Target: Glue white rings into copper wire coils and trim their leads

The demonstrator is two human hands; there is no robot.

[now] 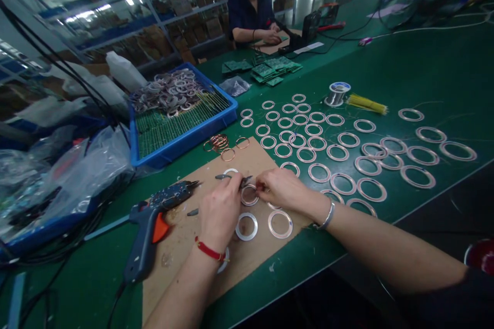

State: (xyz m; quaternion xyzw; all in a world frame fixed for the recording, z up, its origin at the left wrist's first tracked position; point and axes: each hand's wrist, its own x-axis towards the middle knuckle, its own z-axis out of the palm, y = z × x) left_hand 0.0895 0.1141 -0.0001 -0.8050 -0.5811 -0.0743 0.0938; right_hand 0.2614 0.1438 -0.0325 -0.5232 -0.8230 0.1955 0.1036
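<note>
2 hands [219, 211] [278, 188] at copper-toned ring [249, 204], cardboard [257, 262] beneath

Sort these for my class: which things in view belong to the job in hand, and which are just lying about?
Seemingly in the job:
Ring at the right hand's fingertips
Dark tool in the left hand
Cardboard beneath both
Similar rings on the table

Probably just lying about, untouched now:
Glue gun
Spool
Yellow wires
Plastic bags
</note>
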